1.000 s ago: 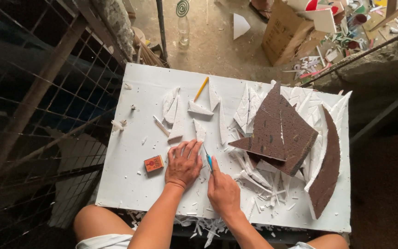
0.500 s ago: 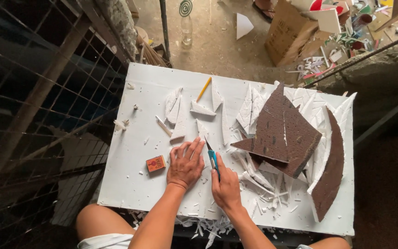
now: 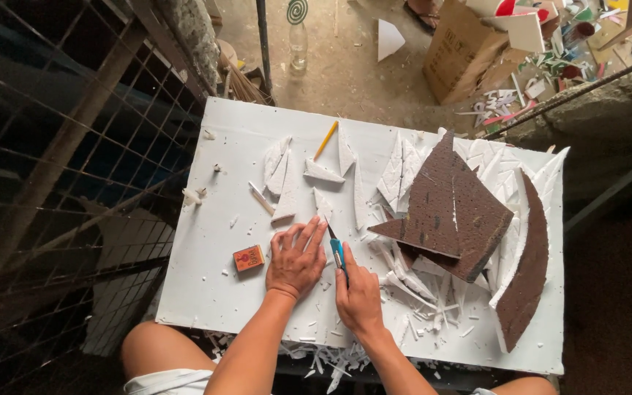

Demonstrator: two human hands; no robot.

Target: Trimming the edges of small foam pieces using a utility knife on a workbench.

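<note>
A wire mesh fence (image 3: 53, 183) is seen at far left, beside the white tabletop (image 3: 213, 292). A small orange box (image 3: 249, 258) lies on the board, just left of the left hand (image 3: 296, 260). That hand is pressed flat, fingers spread and unclenched, nothing gripped; a white foam piece (image 3: 323, 207) is pinned under the fingertips. Above it, loose white foam triangles (image 3: 281, 175) and a yellow pencil (image 3: 325, 140) are noted.

Just right, the right hand (image 3: 360, 296) is clenched around a blue-handled craft knife (image 3: 339, 254), the blade tip set at the foam piece's edge, close beside the left index finger.

Step judged in hand: a cut through the held-down foam piece. The next move is judged to call for steady downward pressure and a pull along the line, with the pinning fingers kept clear of the blade.

Further right, brown-faced board pieces (image 3: 451, 212) are stacked over white offcuts (image 3: 418, 292), and a curved brown strip (image 3: 528, 278) lies near the right edge. A cardboard box (image 3: 462, 47) is seen on the floor beyond.
</note>
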